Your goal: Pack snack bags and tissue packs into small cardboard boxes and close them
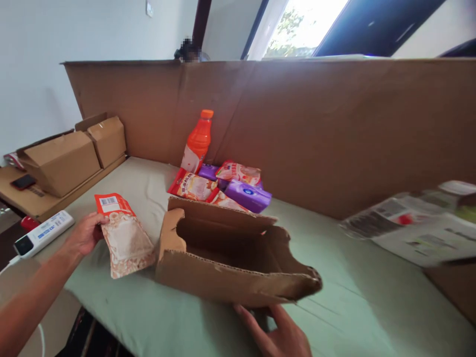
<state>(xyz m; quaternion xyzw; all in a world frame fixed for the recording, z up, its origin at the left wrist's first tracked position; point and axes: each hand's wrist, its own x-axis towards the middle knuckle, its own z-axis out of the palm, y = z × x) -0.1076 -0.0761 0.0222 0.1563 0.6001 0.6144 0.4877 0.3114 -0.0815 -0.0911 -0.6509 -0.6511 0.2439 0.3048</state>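
My left hand (86,233) is closed on the edge of a red and white snack pouch (124,237), which rests on the green cloth left of a torn, open cardboard box (226,270). The box looks empty inside. My right hand (277,333) lies with fingers stretched out against the box's near wall, at its bottom. Behind the box stand an orange drink bottle (198,142), purple packs (247,195) and more red snack pouches (193,187).
A tall cardboard sheet (334,134) walls off the back. Folded cardboard boxes (70,156) and a dark phone (23,182) lie far left, a white device (42,234) near my left wrist. Newspapers (416,223) lie at right. The green cloth (364,297) covers the table.
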